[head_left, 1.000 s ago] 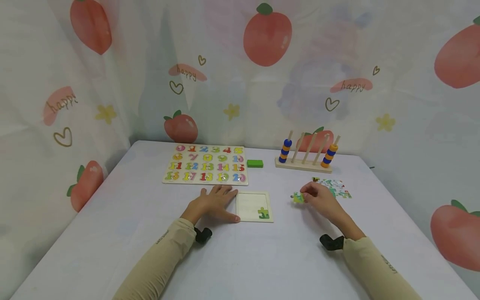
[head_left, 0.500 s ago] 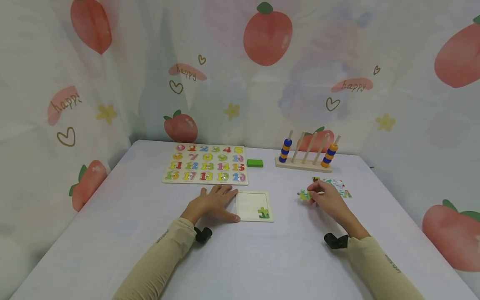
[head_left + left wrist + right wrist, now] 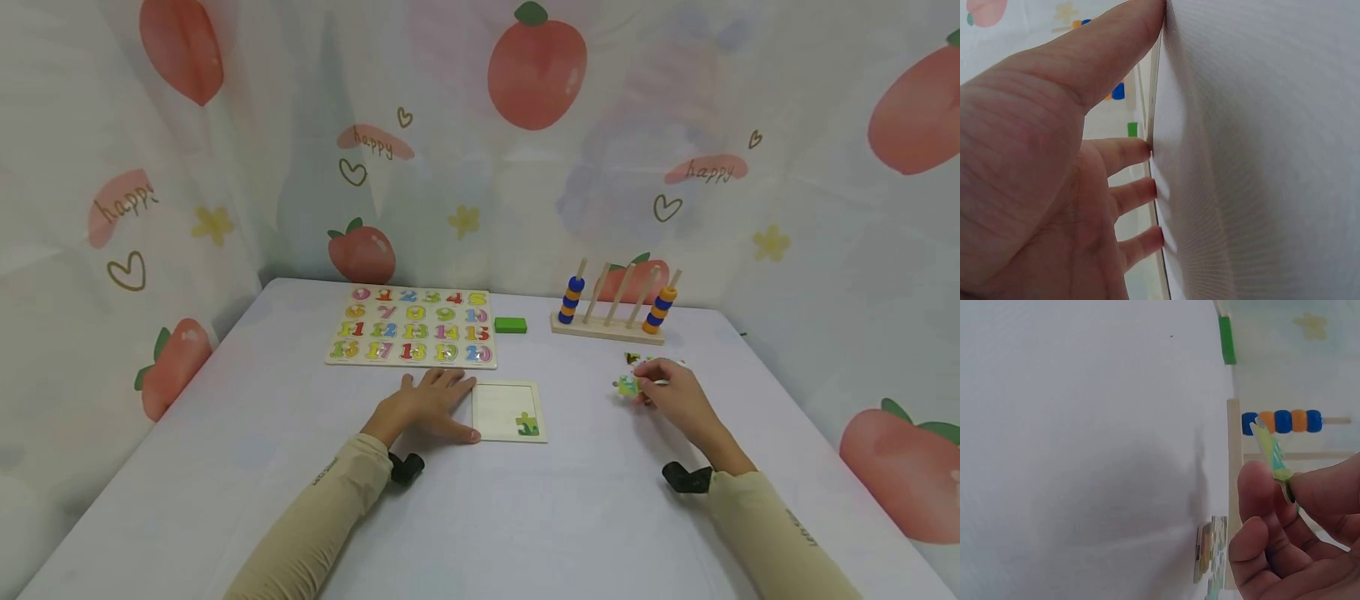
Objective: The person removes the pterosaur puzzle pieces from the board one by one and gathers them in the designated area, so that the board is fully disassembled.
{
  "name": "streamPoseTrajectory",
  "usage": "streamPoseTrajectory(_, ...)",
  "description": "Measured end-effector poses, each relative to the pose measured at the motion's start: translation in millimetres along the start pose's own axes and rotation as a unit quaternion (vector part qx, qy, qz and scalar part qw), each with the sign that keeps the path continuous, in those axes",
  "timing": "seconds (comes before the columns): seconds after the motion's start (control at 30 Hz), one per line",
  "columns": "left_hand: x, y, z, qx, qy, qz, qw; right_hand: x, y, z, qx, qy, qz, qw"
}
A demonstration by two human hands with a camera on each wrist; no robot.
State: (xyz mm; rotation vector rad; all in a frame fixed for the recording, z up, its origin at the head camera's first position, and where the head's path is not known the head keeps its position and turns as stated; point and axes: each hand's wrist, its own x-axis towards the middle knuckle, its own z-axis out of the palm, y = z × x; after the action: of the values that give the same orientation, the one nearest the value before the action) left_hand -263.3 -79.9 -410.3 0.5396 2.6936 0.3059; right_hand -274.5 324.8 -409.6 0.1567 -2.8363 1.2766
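Observation:
My left hand [image 3: 426,407] lies spread on the table, its thumb and index fingertips at the left edge of a square wooden puzzle tray [image 3: 495,412]. One green jigsaw piece [image 3: 527,425] sits in the tray's lower right corner. To the right, my right hand [image 3: 678,400] pinches another green and yellow jigsaw piece [image 3: 1267,447] between thumb and fingers, raised over the tabletop. Beyond and below that hand is a group of loose pieces [image 3: 1204,553], mostly hidden by it in the head view.
A number puzzle board [image 3: 411,327] lies behind my left hand, with a green block [image 3: 511,325] at its right side. A wooden peg rack [image 3: 607,329] with blue and orange beads stands at the back right. Printed cloth [image 3: 465,167] hangs behind the table.
My right hand has moved right with the jigsaw piece, away from the tray and over the loose pieces, covering more of them. The left hand stays in place.

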Motion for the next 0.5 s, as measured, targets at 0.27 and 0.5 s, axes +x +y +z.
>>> streamPoseTrajectory(0.27, 1.5, -0.9, 0.8, 0.007, -0.001, -0.001, 1.0, -0.6, 8, -11, 0.011, -0.005, 0.022, 0.9997)
streamPoseTrajectory(0.5, 1.8, -1.7, 1.9, 0.006, 0.002, 0.0, 1.0, 1.0, 13, -21, -0.011, 0.009, 0.028, 0.9995)
